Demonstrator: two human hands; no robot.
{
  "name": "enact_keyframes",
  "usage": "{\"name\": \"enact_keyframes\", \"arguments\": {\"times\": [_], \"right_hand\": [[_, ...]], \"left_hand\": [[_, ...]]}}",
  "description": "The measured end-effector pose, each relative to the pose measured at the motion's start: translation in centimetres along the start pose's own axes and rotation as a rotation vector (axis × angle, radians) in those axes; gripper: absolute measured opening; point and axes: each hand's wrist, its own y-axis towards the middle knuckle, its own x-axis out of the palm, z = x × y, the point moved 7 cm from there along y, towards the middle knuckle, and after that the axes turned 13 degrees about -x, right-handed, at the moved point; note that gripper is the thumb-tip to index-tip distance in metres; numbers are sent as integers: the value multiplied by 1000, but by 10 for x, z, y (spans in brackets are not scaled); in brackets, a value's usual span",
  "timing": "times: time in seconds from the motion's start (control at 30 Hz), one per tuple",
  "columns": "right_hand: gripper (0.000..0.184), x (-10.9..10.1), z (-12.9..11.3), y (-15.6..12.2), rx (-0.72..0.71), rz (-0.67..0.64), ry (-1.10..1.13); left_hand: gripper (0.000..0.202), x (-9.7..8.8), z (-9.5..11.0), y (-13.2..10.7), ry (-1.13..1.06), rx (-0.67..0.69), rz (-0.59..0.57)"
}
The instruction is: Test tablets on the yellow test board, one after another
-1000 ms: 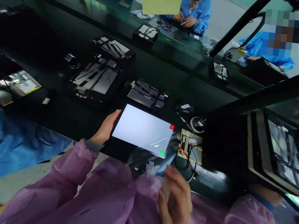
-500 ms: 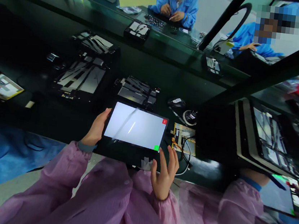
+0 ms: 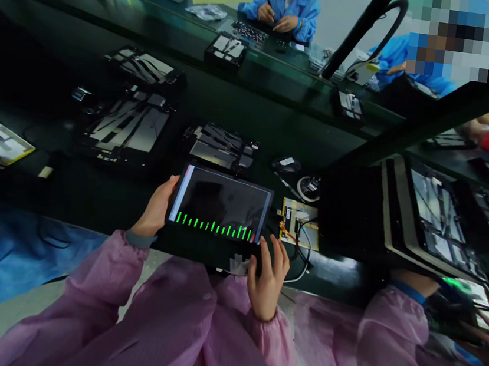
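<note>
The person's bare left hand [image 3: 155,209] grasps the left edge of a thin black rectangular tablet [image 3: 224,201] with bright green bars [image 3: 213,226] onscreen, at the near side of the dark glossy bench [image 3: 99,201]; the bare right hand [image 3: 269,276], fingers parted and gripping nothing, is at its lower right corner, contact unclear

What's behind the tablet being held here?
Beyond its far edge, a panel with dark strips shows. The tablet, held by the left hand, hides whatever lies directly beneath.

Bench [image 3: 280,110] dim, left side deep in shadow; glare near front edge; tablet [image 3: 222,203] glows green; right margin blurs.
</note>
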Motion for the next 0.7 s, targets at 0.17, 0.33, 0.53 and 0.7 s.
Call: {"name": "enact_keyframes", "arguments": {"times": [0.17,0.33,0.53,0.7], "right_hand": [[48,0,6,2,10,27,53],[42,0,10,2,28,24,72],[41,2,11,-1,22,17,82],[40,3,9,13,-35,8,64]], "left_hand": [[53,0,1,0,14,26,-1],[56,-2,-1,4,0,31,-4],[55,-4,0,5,19,49,6],[53,-7,-1,7,22,67,12]]}}
